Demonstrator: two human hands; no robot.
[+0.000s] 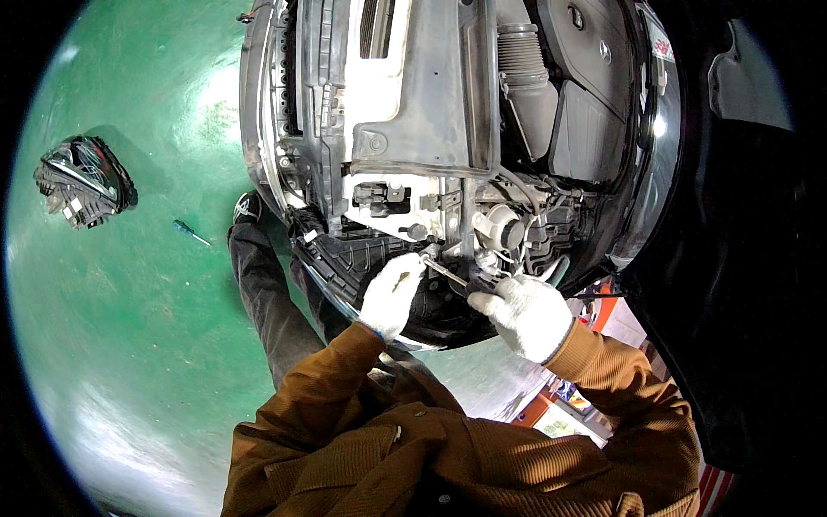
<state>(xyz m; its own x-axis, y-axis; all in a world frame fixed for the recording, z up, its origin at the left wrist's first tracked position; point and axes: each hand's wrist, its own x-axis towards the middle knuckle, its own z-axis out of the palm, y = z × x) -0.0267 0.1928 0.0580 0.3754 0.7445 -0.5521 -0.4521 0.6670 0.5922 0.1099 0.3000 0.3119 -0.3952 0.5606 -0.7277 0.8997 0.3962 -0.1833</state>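
Note:
My left hand, in a white knit glove, has its fingers closed at the silver head end of a ratchet wrench. The wrench's bare metal shaft slants down to the right across the front corner of a car's engine bay. At its other end my right hand, gloved the same way, is wrapped round the dark handle. Just beyond the tool is a pale metal body panel. A round reservoir with a dark cap stands beyond my right hand. What the wrench head sits on is too small to tell.
A removed headlight unit lies on the green floor at left, with a blue-handled screwdriver near it. A grey engine cover and ribbed air hose fill the far right of the bay. Black plastic trim borders my left hand.

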